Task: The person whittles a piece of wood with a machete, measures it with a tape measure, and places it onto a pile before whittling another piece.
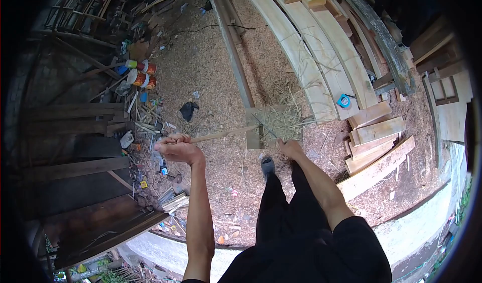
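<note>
My left hand [175, 149], held out at the left, is closed round one end of a thin wooden strip [221, 134]. The strip runs to the right, its far end over a flat board [254, 139] on the ground. Closed round the handle of a long thin-bladed knife [269, 129], my right hand [289, 148] is near my foot. The dark blade points up and left and crosses the tip of the strip. Pale curled shavings [283, 120] lie around the board's right side.
A long beam [233, 57] runs away from the board. Wide planks [311, 67] lie at the right with a blue tape measure [344, 100] on them. Short offcuts [374, 130] are stacked nearer. Paint cans [138, 77], a black plastic bag [189, 110] and scraps litter the left side.
</note>
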Tool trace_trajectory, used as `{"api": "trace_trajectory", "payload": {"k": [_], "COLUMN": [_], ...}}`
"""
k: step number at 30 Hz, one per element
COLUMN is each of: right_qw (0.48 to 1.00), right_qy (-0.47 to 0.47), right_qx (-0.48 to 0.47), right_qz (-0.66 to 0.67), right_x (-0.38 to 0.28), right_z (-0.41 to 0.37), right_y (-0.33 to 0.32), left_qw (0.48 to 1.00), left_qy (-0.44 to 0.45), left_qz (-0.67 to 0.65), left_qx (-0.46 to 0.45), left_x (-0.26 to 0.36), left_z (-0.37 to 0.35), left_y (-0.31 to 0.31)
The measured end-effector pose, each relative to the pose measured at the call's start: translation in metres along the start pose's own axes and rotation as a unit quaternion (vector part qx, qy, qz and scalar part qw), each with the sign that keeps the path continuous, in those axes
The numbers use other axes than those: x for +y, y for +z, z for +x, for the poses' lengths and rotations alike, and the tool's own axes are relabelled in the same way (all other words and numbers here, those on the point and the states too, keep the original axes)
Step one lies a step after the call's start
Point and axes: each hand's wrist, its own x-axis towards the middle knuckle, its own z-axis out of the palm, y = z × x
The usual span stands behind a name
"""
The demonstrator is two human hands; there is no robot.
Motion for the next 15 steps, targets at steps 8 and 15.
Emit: {"api": "trace_trajectory", "payload": {"k": [8,15], "right_qw": [0.984,0.991], "right_qy": [-0.125,-0.075], "right_qx": [-0.055,-0.03], "right_qz": [0.113,0.104], "right_x": [-0.112,-0.075], "right_z": [-0.07,-0.021], "right_y": [-0.013,0.03], "left_qw": [0.989,0.99], "left_qy": [-0.047,-0.055], "left_qz": [0.049,0.012], "left_qx": [0.135,0.131], "left_x": [-0.007,-0.003], "left_z": [0.018,0.015], "left_y": [0.015,0.007]}}
